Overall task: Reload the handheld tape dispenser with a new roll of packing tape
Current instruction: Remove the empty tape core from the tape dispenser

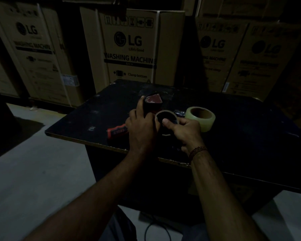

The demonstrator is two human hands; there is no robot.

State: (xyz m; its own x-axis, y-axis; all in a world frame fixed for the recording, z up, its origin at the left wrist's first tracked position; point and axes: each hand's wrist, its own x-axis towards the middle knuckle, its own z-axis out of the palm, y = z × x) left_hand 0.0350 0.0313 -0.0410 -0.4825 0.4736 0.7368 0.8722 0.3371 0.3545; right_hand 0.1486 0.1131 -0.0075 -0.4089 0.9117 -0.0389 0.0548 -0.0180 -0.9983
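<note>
Under my left grip (141,122) the tape dispenser (153,103) shows dull red and black, with dark lettering on its red handle end. The cardboard ring (165,111) in my right grip (182,129) is tan around a dark middle. Just right of that grip the tape roll (201,125) is pale translucent yellow over a brown core, and beneath both grips the worktop (94,115) is black with pale scuffs. Beyond them the cartons (129,46) are brown with black print.
</note>
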